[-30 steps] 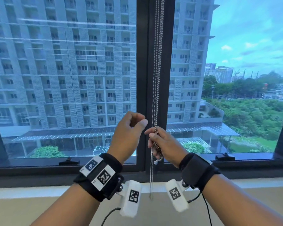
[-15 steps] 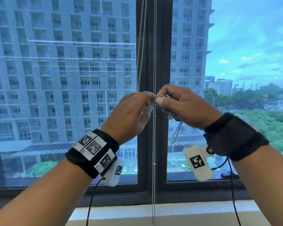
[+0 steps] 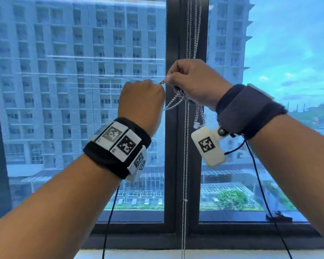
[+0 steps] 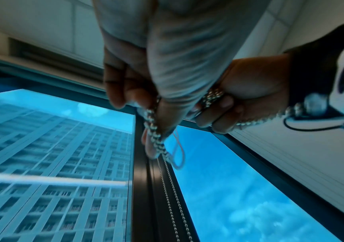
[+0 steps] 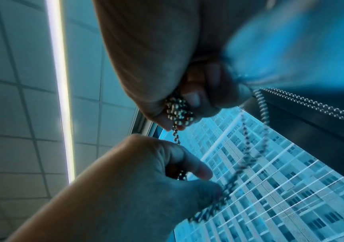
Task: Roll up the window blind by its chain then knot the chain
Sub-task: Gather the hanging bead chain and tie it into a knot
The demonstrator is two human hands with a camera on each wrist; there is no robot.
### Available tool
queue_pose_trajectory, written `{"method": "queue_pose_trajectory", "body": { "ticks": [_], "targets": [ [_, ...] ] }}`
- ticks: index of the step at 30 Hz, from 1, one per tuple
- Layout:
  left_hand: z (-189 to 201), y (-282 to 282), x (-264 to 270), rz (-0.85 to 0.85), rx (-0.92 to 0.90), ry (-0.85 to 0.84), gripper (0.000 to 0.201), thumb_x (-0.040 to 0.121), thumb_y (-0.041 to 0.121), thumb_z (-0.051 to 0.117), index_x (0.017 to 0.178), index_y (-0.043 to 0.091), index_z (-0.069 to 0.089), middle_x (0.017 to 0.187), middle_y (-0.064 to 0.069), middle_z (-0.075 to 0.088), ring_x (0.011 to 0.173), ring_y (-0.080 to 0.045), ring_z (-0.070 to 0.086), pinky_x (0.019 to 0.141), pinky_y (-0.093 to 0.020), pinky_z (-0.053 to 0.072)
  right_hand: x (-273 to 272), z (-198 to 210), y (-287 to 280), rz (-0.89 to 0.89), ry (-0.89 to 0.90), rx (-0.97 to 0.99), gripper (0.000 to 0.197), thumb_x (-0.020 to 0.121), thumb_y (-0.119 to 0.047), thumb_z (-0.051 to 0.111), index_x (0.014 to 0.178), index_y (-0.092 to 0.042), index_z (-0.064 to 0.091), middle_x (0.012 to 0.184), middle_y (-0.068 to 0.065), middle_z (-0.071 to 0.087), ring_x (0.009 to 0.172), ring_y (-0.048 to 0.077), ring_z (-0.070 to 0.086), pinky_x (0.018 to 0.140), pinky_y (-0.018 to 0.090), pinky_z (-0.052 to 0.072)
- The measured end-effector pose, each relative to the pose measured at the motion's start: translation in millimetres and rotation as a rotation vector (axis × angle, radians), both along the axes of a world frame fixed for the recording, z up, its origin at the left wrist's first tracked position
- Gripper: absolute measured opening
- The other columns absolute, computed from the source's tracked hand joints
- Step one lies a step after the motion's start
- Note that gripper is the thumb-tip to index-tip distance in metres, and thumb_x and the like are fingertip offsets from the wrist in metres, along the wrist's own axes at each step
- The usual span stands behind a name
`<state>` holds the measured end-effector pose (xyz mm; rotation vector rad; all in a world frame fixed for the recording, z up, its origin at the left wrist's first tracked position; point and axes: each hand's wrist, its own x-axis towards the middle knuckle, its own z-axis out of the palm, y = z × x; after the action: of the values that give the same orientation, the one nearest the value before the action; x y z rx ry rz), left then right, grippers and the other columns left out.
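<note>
The chain [image 3: 184, 165] hangs vertically along the dark window mullion [image 3: 171, 43]. The right hand [image 3: 193, 81], in front of the mullion, grips a bunched loop; the left hand [image 3: 140, 101], just left of the mullion, pinches a strand running slantwise between them. Both are equally near. No readable writing, only coded wrist markers [image 3: 206, 144].

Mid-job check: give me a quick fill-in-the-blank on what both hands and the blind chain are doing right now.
1. Both hands hold the beaded ____ in front of the dark window frame.
2. A bunched clump of beads sits in the ____ hand.
3. The left hand is ____ than the right hand in the head view.
4. Below the hands, two strands of chain hang ____ toward the sill.

Missing words: chain; right; lower; straight down
</note>
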<state>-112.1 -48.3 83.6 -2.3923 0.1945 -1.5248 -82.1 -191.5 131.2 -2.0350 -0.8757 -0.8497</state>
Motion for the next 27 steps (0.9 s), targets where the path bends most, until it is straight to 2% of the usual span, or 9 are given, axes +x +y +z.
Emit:
{"method": "queue_pose_trajectory", "body": {
  "ticks": [3,9,11,13,15,17,21,24,27],
  "targets": [
    [5.2,-4.3,-6.3,0.073,0.020,0.085,0.037,0.089,-0.003,0.041,0.063,0.013,0.021,0.063,-0.004,0.024,0.070,-0.029,0.038,0.066,-0.039,0.032,7.3,1.8,3.6,-0.027,-0.032,-0.040,0.009,0.090,-0.021,0.065,0.087,-0.013,0.063,0.064,-0.007,0.056,0.038,0.000,0.044,0.042,0.014,0.034],
    [5.7,-0.3,0.9,0.188,0.043,0.272,0.034,0.090,0.005,0.049,0.063,0.013,0.031,0.063,-0.003,0.036,0.058,-0.025,0.036,0.073,-0.039,0.036,23.2,-7.8,-9.4,-0.073,-0.005,-0.088,0.009,0.091,-0.027,0.066,0.091,-0.018,0.066,0.062,-0.010,0.055,0.048,0.008,0.047,0.054,0.027,0.046],
    [6.8,6.6,8.4,0.139,0.053,0.296,0.042,0.089,0.035,0.067,0.063,0.014,0.042,0.064,-0.002,0.044,0.055,-0.022,0.037,0.076,-0.039,0.034,27.5,-13.4,-14.3,-0.093,-0.011,-0.102,0.011,0.092,-0.029,0.066,0.094,-0.017,0.066,0.065,-0.011,0.055,0.047,0.001,0.047,0.057,0.024,0.043],
    [7.3,14.7,17.2,-0.067,-0.052,0.339,0.062,0.067,0.075,0.067,0.071,0.014,0.063,0.070,-0.002,0.055,0.062,-0.025,0.053,0.070,-0.036,0.042,31.6,-20.6,-20.2,-0.061,0.004,-0.043,0.013,0.092,-0.028,0.066,0.097,-0.017,0.064,0.066,-0.011,0.054,0.047,0.000,0.047,0.058,0.025,0.042],
    [2.2,22.0,22.5,-0.401,-0.313,0.455,0.070,0.054,0.086,0.059,0.077,0.023,0.076,0.064,0.000,0.063,0.068,-0.021,0.065,0.065,-0.033,0.052,36.0,-31.2,-25.3,0.047,0.072,0.081,0.014,0.094,-0.025,0.066,0.103,-0.016,0.059,0.071,-0.003,0.054,0.049,0.010,0.048,0.054,0.030,0.044],
    [-6.0,23.0,27.0,-0.686,-0.568,0.561,0.053,0.060,0.079,0.065,0.065,0.027,0.074,0.050,0.005,0.060,0.053,-0.008,0.061,0.057,-0.022,0.049,38.6,-45.2,-26.0,0.147,0.120,0.187,0.019,0.094,-0.020,0.067,0.107,-0.016,0.054,0.078,0.007,0.055,0.053,0.018,0.051,0.053,0.034,0.046],
    [-28.1,10.3,36.7,-0.970,-1.059,0.686,0.039,0.075,0.055,0.075,0.073,0.016,0.071,0.075,-0.004,0.070,0.051,-0.007,0.060,0.057,-0.023,0.053,39.0,-73.7,-18.3,0.332,0.198,0.371,0.030,0.085,-0.015,0.075,0.109,-0.011,0.058,0.092,0.012,0.063,0.076,0.019,0.063,0.066,0.032,0.055],
    [-48.2,-1.0,40.1,-1.105,-1.142,0.611,0.031,0.079,0.044,0.077,0.060,0.021,0.071,0.060,0.002,0.064,0.049,-0.009,0.055,0.058,-0.026,0.052,38.2,-90.6,-13.6,0.389,0.266,0.473,0.031,0.085,-0.007,0.076,0.112,-0.001,0.061,0.096,0.012,0.062,0.086,0.020,0.066,0.077,0.033,0.059],
    [-62.1,-5.6,43.6,-1.158,-1.178,0.589,0.025,0.081,0.039,0.078,0.079,0.015,0.078,0.060,0.001,0.060,0.056,-0.011,0.055,0.061,-0.025,0.054,39.0,-98.8,-13.1,0.392,0.299,0.531,0.027,0.082,-0.005,0.078,0.106,-0.001,0.066,0.092,0.012,0.071,0.085,0.019,0.071,0.078,0.031,0.058]
  ]
}}
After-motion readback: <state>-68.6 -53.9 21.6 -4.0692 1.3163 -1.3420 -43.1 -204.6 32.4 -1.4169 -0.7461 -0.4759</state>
